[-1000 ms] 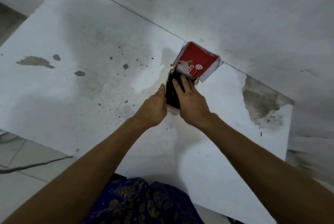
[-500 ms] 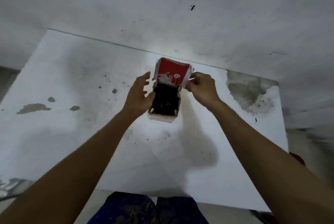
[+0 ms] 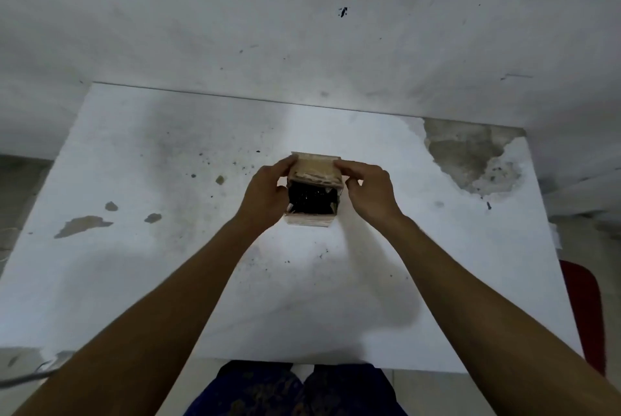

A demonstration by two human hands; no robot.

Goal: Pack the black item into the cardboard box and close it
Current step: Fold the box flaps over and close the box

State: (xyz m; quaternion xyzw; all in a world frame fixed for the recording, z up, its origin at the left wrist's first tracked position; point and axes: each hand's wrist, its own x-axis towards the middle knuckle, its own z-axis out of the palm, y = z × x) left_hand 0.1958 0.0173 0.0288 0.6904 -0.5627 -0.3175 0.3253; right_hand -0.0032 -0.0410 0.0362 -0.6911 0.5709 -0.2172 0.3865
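A small cardboard box [image 3: 308,219] stands on the white table [image 3: 168,264] near its middle. The black item [image 3: 312,202] lies inside it, seen through the open near half of the top. The box's far flap [image 3: 316,169] is folded down toward me over the far half, its plain brown inside facing up. My left hand [image 3: 265,195] grips the box's left side, fingertips on the flap's left corner. My right hand [image 3: 371,194] holds the right side, with fingers pinching the flap's right corner.
The table butts against a stained white wall [image 3: 302,29] at the back. Chipped patches mark the table at the left [image 3: 82,225] and the far right corner [image 3: 470,153]. A red chair edge [image 3: 584,311] shows at the right; a cable [image 3: 30,377] runs at lower left.
The red-printed flap, upright half a second ago, has been folded down over the box. Both hands moved onto the flap's corners. The head view shifted to face the table squarely.
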